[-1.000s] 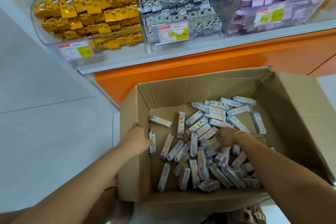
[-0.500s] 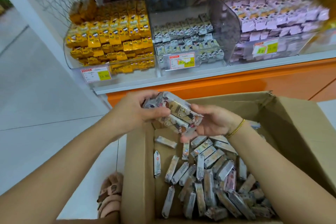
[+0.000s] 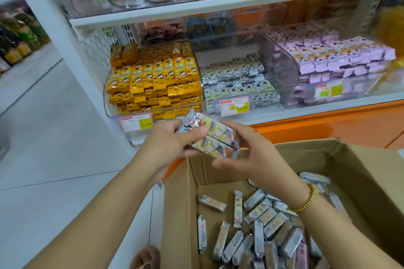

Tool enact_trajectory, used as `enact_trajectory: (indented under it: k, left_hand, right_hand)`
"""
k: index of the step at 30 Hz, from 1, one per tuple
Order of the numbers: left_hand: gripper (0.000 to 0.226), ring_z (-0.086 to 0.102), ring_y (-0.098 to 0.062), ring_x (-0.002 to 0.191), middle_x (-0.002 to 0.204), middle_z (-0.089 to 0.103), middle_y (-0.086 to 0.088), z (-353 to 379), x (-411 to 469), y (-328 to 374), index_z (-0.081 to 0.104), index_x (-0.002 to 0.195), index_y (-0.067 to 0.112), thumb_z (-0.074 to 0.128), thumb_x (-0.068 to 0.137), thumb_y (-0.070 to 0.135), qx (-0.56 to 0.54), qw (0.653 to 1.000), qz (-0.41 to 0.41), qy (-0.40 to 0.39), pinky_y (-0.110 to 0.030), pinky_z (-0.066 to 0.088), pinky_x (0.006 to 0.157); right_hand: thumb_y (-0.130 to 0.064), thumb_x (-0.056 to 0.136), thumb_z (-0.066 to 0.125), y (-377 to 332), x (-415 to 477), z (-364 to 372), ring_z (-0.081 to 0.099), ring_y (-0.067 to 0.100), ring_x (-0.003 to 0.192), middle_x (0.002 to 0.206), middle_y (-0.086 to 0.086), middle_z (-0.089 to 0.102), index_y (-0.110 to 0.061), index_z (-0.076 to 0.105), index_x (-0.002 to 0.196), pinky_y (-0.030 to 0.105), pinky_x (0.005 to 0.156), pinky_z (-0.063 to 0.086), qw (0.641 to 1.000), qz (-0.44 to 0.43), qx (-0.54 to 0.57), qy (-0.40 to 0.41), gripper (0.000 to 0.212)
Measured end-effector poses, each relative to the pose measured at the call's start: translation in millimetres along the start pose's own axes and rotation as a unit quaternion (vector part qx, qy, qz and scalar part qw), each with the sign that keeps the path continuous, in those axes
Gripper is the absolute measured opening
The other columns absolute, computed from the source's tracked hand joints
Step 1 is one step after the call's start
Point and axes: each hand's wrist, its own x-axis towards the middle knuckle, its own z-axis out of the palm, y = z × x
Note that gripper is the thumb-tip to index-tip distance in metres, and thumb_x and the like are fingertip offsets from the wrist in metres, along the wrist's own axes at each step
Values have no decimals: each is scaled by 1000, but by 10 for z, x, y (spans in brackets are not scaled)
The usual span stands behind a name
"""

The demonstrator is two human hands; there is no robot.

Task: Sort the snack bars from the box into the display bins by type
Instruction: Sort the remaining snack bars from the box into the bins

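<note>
Below your hands, the box (image 3: 175,203) holds many loose bars (image 3: 258,236). Your left hand (image 3: 166,148) grips one end of a bunch of bars (image 3: 216,137), fingers curled round it. Your right hand (image 3: 247,155) holds the other end, finger on top and thumb below. The bars lie long-ways from one hand to the other. Their wrappers look like the ones in the middle bin (image 3: 227,53), which sits past your hands, up and a little toward your right hand. That hand is nearer. The yellow bin (image 3: 109,102) is past your left hand.
</note>
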Motion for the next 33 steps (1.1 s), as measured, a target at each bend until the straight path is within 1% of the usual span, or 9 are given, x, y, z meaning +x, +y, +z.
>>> enact_trajectory:
  k: [4,10,14,16,18,20,22,29,33]
  left_hand:
    - [29,73,-19,79,86,75,-7,93,24,-31,63,103,4,73,78,14,-14,1000,-3,-7,-23,58,61]
    - [30,72,-20,82,91,74,-13,90,58,-10,64,104,-4,68,83,18,-41,999,-24,-22,-25,59,65]
    - [35,72,-16,81,94,73,-12,209,58,-9,65,103,-2,73,78,22,-79,996,23,44,-21,58,62]
    - [42,71,-14,85,98,72,-8,262,106,10,65,107,4,75,75,29,-51,989,88,106,-24,59,70]
    - [36,68,-5,87,95,70,5,280,165,39,66,104,19,77,73,34,67,964,191,172,-21,56,77]
    - [31,66,2,84,93,70,12,329,197,57,68,103,20,78,75,30,138,934,272,188,-14,53,75]
    - [29,64,5,85,94,69,14,414,234,39,67,102,19,78,76,27,167,917,318,175,-10,50,75]
    - [30,59,4,92,97,63,17,595,441,52,60,105,20,75,79,21,201,879,397,173,-9,46,75]
    - [46,53,4,106,113,55,24,548,653,39,52,122,24,73,81,27,257,893,339,149,-4,38,86]
  right_hand:
    - [-32,75,76,-33,-58,50,52,-1,100,113,-16,56,-35,42,136,17,87,46,986,-60,-135,81,70]
    - [-38,75,71,-37,-5,-139,55,8,96,112,-11,54,-31,36,135,26,78,51,950,-81,-298,54,70]
    - [-41,58,87,1,120,-178,44,19,108,126,5,47,-20,50,130,33,87,46,893,-149,-372,207,83]
    - [-44,65,82,-86,166,-260,45,10,98,116,0,48,-18,44,129,23,83,41,930,-47,-258,256,78]
    - [-52,69,73,-189,201,-346,61,13,83,96,0,61,-14,48,116,29,79,51,979,92,1,180,65]
    - [-51,69,68,-246,241,-351,70,20,78,87,9,67,-14,58,97,35,79,57,942,151,293,67,47]
    - [-44,74,65,-255,323,-289,71,25,83,91,15,69,-16,62,82,33,77,59,888,157,430,40,29]
    - [-21,93,56,-326,839,-352,69,23,81,88,14,69,-1,61,98,33,74,59,838,117,533,20,21]
    - [-21,89,63,-321,1249,-518,61,26,71,77,13,65,-5,60,83,33,67,52,910,115,397,23,17]
